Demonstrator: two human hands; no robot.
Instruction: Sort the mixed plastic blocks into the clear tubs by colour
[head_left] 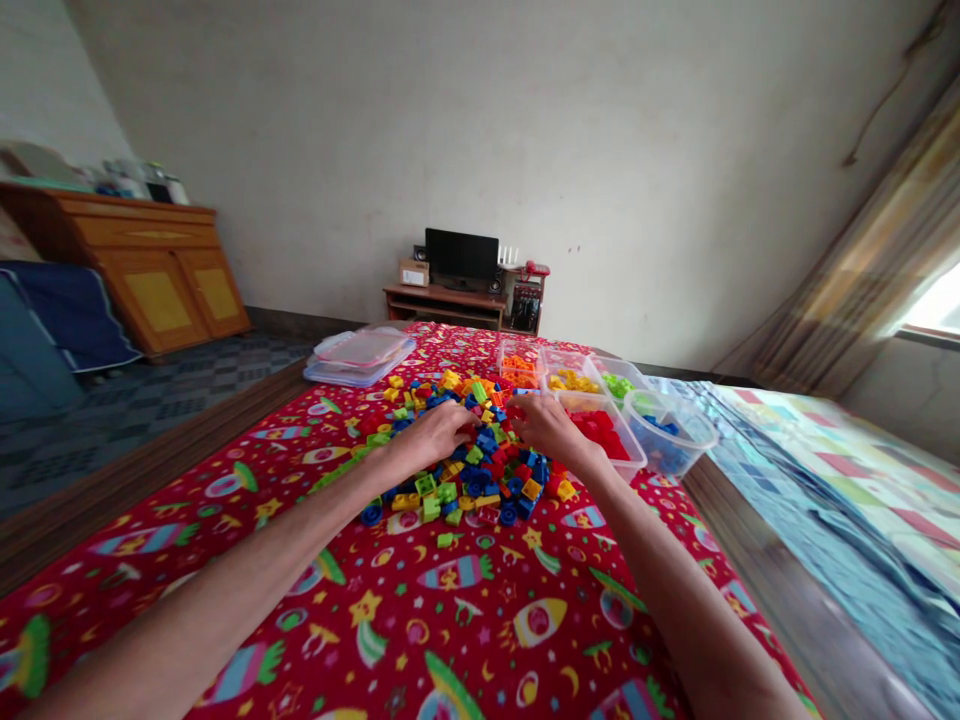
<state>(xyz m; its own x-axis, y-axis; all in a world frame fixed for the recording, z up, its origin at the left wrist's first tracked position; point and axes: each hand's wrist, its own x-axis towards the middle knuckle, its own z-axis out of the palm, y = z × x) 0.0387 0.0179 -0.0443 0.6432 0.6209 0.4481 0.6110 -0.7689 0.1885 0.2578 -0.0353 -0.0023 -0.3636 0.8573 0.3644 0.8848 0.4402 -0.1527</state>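
Observation:
A heap of small plastic building bricks (pixel 465 450) in blue, yellow, green, red and orange lies on a red cloth with rocket prints (pixel 450 600). My left hand (pixel 435 432) rests on the heap's left side with its fingers curled among the bricks. My right hand (pixel 547 425) reaches in from the right, fingers bent over red and blue pieces. What either hand grips is hidden by the fingers. Clear tubs stand just beyond: one with red bricks (pixel 604 430), one with blue (pixel 667 435).
More tubs hold orange (pixel 519 368), yellow (pixel 574 381) and green (pixel 619 384) bricks. Stacked clear lids (pixel 360 355) lie at the back left. A bed with a patterned quilt (pixel 847 470) lies to the right. A TV stand (pixel 461 290) and wooden cabinet (pixel 161 275) line the walls.

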